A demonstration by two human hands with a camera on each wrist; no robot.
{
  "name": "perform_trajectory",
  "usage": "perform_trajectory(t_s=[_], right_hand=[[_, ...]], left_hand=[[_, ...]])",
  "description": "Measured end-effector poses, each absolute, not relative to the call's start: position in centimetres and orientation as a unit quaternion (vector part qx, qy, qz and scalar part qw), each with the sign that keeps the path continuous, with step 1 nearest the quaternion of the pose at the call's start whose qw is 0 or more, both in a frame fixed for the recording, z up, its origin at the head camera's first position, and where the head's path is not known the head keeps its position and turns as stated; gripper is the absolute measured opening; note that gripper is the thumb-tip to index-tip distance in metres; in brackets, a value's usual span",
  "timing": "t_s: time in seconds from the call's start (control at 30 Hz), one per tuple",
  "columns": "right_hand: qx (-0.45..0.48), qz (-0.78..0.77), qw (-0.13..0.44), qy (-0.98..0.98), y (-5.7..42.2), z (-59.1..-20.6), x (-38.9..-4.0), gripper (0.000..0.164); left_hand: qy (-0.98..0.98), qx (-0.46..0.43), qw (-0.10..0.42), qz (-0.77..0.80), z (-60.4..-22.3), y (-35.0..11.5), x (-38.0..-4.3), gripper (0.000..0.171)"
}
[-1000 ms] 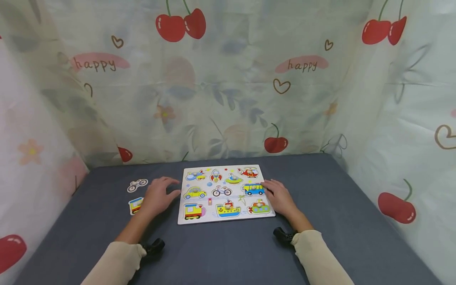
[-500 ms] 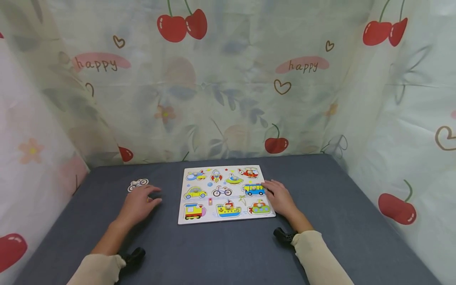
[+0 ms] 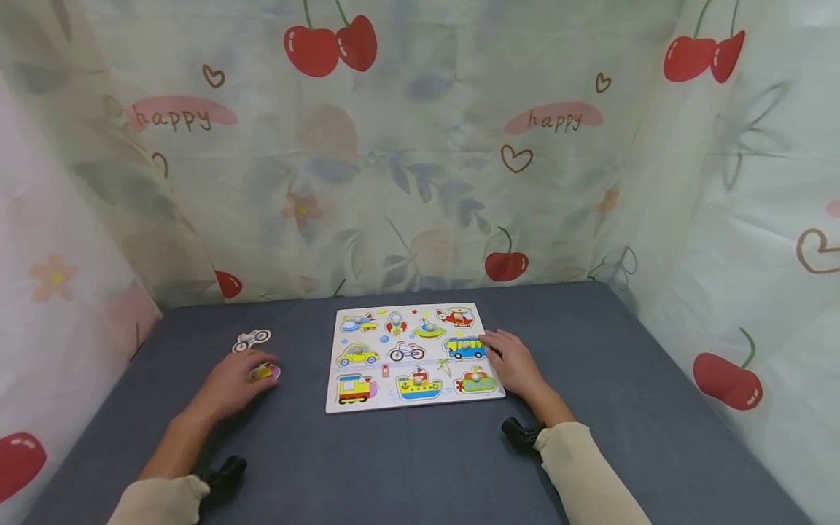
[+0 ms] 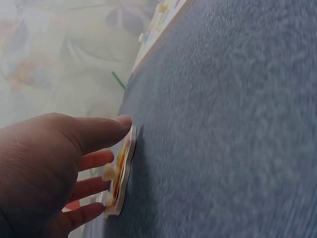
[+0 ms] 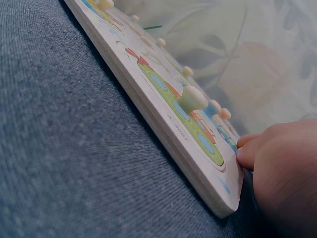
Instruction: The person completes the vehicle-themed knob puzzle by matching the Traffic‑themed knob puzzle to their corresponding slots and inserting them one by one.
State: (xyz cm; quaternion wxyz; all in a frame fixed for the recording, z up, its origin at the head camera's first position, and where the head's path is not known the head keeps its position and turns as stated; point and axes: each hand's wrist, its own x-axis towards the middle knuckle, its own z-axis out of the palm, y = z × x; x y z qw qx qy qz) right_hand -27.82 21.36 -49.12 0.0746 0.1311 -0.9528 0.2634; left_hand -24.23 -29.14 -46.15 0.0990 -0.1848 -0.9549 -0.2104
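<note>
My left hand [image 3: 231, 379] is over a yellow and pink wooden train puzzle piece [image 3: 265, 372] left of the puzzle board [image 3: 387, 405]. The left wrist view shows the thumb at one end of the piece [image 4: 124, 171] and the other fingers spread along its far side, with its small knob between them. My right hand [image 3: 517, 364] rests at the board's right edge, its fingertips touching the edge beside the bus picture. A motorbike piece [image 3: 252, 340] lies just beyond my left hand. Knobbed vehicle pieces sit in the board, including a green submarine [image 5: 173, 106].
The board lies on a dark grey cloth-covered table [image 3: 420, 467]. A printed curtain [image 3: 407, 182] with cherries and hearts closes off the back and both sides. Black wrist cameras [image 3: 521, 433] sit at both sleeves.
My left hand has drawn back left from the board's left side to the train piece, uncovering its pink end. My right hand stays at the board's right edge.
</note>
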Motion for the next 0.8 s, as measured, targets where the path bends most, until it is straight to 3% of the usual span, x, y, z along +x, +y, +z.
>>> perform_trajectory(t_s=[0.3, 0.8], right_hand=[[0.127, 0.264, 0.070, -0.954, 21.3, -49.1, -27.8, 0.039], [0.128, 0.266, 0.073, -0.953, 21.2, -48.8, -27.7, 0.038]], left_hand=[[-0.961, -0.147, 0.073, -0.221, -46.5, -30.4, -24.0, 0.031], [-0.959, -0.114, 0.089, -0.245, -46.9, -31.5, -23.8, 0.020]])
